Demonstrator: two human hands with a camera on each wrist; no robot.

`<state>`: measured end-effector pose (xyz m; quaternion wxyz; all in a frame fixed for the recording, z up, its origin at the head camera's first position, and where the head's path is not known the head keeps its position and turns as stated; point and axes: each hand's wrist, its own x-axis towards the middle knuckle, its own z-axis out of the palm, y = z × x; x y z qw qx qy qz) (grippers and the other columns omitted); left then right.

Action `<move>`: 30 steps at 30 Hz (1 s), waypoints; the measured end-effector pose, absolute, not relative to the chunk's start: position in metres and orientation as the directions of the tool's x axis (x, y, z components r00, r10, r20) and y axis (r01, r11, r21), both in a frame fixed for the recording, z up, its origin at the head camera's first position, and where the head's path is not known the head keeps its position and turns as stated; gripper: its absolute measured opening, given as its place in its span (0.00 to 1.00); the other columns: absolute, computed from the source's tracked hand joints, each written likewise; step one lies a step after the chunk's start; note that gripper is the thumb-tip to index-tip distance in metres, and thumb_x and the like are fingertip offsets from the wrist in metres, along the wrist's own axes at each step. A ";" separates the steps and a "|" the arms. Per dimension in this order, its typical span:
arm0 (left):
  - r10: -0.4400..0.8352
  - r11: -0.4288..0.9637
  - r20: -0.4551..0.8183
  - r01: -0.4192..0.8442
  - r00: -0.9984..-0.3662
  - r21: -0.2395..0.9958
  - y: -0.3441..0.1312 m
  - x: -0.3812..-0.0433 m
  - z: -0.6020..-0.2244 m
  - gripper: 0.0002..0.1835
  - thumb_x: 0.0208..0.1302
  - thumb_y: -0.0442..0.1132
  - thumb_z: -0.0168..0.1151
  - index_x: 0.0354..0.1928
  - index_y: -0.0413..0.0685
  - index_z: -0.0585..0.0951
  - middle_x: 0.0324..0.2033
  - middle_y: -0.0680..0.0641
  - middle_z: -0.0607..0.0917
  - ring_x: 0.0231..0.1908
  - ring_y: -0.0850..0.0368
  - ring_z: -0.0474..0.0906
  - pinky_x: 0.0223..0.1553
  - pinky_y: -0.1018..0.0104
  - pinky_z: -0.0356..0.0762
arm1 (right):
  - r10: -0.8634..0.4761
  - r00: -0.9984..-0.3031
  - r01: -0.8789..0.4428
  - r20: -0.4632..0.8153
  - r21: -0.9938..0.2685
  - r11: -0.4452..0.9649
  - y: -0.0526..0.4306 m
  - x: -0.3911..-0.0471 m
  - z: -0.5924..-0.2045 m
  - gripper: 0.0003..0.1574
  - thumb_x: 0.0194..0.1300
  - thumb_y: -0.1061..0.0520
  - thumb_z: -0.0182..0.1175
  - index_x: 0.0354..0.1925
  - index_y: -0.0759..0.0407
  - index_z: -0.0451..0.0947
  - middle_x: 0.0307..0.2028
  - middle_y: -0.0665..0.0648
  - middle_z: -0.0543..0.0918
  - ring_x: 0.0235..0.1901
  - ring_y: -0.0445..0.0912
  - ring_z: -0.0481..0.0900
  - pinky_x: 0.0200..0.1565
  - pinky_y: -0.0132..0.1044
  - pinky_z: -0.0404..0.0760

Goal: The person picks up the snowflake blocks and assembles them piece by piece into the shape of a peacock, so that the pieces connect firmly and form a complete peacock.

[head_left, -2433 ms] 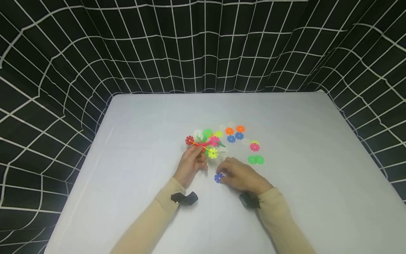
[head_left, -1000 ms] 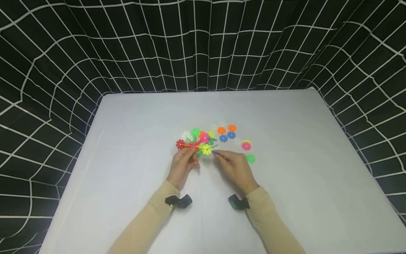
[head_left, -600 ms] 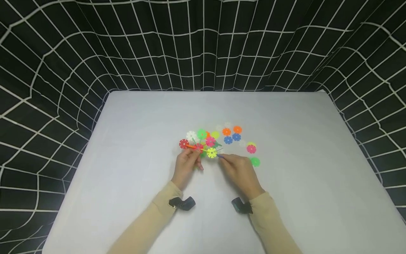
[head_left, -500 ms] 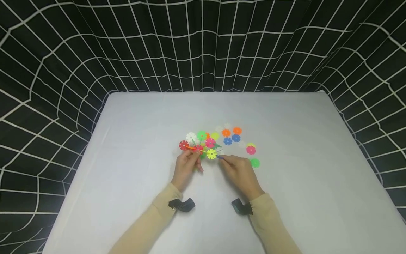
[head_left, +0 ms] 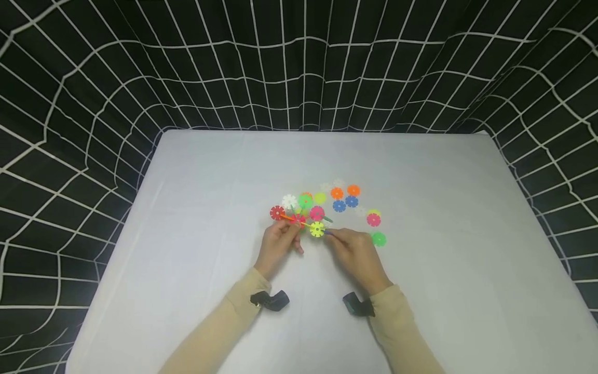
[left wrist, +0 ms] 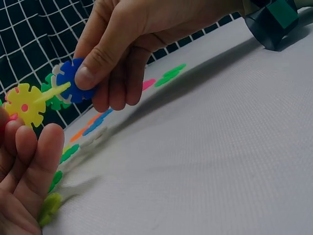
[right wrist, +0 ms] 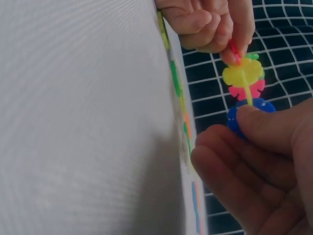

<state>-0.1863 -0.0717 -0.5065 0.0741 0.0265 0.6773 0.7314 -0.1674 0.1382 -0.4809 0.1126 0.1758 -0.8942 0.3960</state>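
My left hand (head_left: pixel 277 245) pinches a pink snowflake building disc (head_left: pixel 298 221), part of a joined cluster of notched plastic discs held above the table. A dark red disc (head_left: pixel 277 213) sits at the cluster's left end, a yellow disc (head_left: pixel 317 229) at its right. My right hand (head_left: pixel 358 255) pinches a blue disc (left wrist: pixel 72 82) between thumb and finger. In the left wrist view, a yellow-green disc seen edge-on (left wrist: pixel 54 93) meets the blue disc's rim; how deep the slots engage I cannot tell. Fingers hide part of the pink disc.
Loose discs lie on the white table (head_left: pixel 210 182) beyond the hands: orange (head_left: pixel 353 190), blue (head_left: pixel 339 206), pink over yellow (head_left: pixel 374 219), and green (head_left: pixel 379 239) beside the right hand. Pale clear ones (head_left: pixel 338 183) are faint. A black gridded curtain (head_left: pixel 289 67) surrounds the table.
My right hand has lifted the blue disc from nearer the body up to the cluster's yellow disc, turning it edge-on to the head view. Lately both hands barely move; the head view shifts slightly.
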 end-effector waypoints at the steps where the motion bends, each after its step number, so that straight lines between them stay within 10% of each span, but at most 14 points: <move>1: 0.151 -0.060 -0.066 -0.076 -0.986 0.995 -0.072 -0.186 -0.507 0.14 0.74 0.38 0.56 0.45 0.29 0.78 0.23 0.50 0.80 0.19 0.61 0.82 0.36 0.69 0.84 | -0.224 -0.915 -0.399 0.337 -0.664 0.632 0.138 -0.166 -0.481 0.13 0.59 0.65 0.72 0.45 0.62 0.89 0.39 0.58 0.92 0.42 0.52 0.91 0.46 0.46 0.88; 9: 0.194 -0.153 -0.077 -0.107 -0.978 0.982 -0.069 -0.183 -0.511 0.13 0.76 0.36 0.52 0.48 0.29 0.75 0.27 0.48 0.79 0.23 0.60 0.80 0.31 0.63 0.87 | -0.239 -0.926 -0.377 0.293 -0.679 0.630 0.139 -0.162 -0.485 0.15 0.60 0.62 0.72 0.47 0.59 0.88 0.40 0.56 0.91 0.45 0.51 0.90 0.49 0.46 0.87; 18: 0.308 -0.279 -0.099 -0.189 -0.946 0.942 -0.069 -0.195 -0.512 0.09 0.80 0.45 0.47 0.41 0.49 0.68 0.30 0.51 0.78 0.30 0.59 0.77 0.31 0.63 0.85 | -0.327 -0.922 -0.086 -0.207 -0.714 0.695 0.182 -0.170 -0.460 0.20 0.69 0.52 0.64 0.59 0.51 0.81 0.49 0.51 0.88 0.48 0.46 0.83 0.55 0.47 0.85; 30: 0.368 -0.301 -0.029 -0.149 -0.929 0.942 -0.098 -0.231 -0.505 0.10 0.82 0.41 0.42 0.37 0.49 0.67 0.25 0.52 0.75 0.24 0.58 0.74 0.26 0.69 0.80 | -0.254 -0.933 -0.067 -0.255 -0.569 0.819 0.202 -0.274 -0.428 0.19 0.74 0.53 0.57 0.59 0.58 0.79 0.49 0.61 0.84 0.40 0.52 0.80 0.52 0.49 0.82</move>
